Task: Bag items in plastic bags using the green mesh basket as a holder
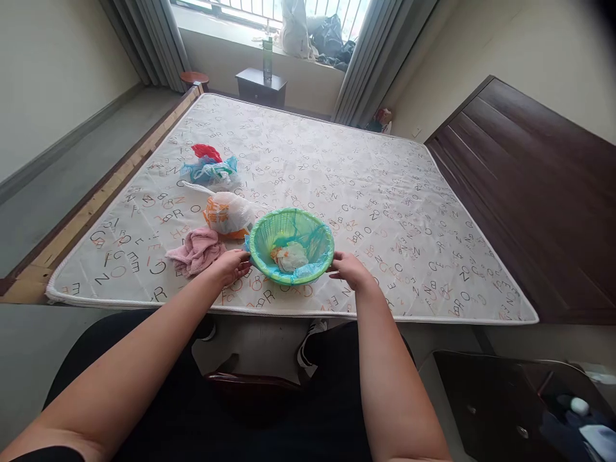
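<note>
A green plastic wastebasket (292, 280) with a thin blue bag (315, 240) lining it stands on the mattress in front of me. Crumpled white and orange waste (290, 256) lies at its bottom. My left hand (234, 265) holds the left side just below the rim, beside a bunched bit of the liner. On the opposite side, my right hand (350, 269) grips the basket with curled fingers. A pink cloth (197, 251) lies crumpled near my left hand. Behind it rests a white plastic bag with orange print (228, 213).
Blue and white plastic bags (210, 170) and a red one (206, 152) lie farther back on the patterned mattress (385, 256). A dark headboard (524, 192) rises at right. A nightstand (261, 86) carries a bottle (267, 58). A dark case (486, 404) is at lower right.
</note>
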Motion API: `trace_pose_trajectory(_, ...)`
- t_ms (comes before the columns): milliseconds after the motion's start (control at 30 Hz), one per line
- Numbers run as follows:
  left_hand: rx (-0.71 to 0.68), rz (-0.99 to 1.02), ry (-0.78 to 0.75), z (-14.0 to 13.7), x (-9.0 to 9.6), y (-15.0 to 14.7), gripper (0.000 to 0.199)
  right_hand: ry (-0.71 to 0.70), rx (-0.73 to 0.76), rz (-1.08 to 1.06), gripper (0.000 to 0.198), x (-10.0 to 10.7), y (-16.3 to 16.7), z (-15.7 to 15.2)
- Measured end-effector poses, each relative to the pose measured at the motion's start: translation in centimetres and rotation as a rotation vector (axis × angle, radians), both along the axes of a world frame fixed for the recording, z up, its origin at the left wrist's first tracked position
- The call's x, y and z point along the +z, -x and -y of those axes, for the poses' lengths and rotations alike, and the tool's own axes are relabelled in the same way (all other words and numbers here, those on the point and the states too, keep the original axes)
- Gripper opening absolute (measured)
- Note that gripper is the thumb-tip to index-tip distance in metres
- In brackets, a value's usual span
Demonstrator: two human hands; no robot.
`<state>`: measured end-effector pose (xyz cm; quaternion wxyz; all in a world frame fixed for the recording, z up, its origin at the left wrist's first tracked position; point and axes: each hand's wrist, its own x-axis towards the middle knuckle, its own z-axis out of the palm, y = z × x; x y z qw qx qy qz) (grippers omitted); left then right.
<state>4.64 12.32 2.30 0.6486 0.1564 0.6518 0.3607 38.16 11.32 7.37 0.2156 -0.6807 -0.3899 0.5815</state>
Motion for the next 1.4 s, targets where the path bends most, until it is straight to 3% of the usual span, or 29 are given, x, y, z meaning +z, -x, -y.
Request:
trace_pose_trajectory(233,0.118,0.075,0.017,-0.2,0.1,0.0,0.018,-0.024,-0.17,-0.054,0.014,-0.8,-0.6,-0.5)
trace_pose_trajectory(500,0.142,0.249,0.013,0.2,1.6,-0.4,0.017,-0.045,-0.315,-0.195,0.017,0.5,-0.6,-0.4)
trace_pose_trajectory(667,0.164,0.363,-0.041,0.4,2.8,-0.5,0.017,-0.097,-0.362,-0.329,0.016,1.0,-0.8,-0.4)
trace_pose_trajectory(900,0.151,0.467,-0.117,0.6,3.5,-0.3,0.007,-0.156,-0.369,-0.503,0.029,1.6,-0.8,-0.2)
trace_pose_trajectory(1400,0.072,0.061,-0.173,0.8,3.5,-0.9,0.024,-0.202,-0.254,-0.757,0.041,2.0,-1.3,0.1)
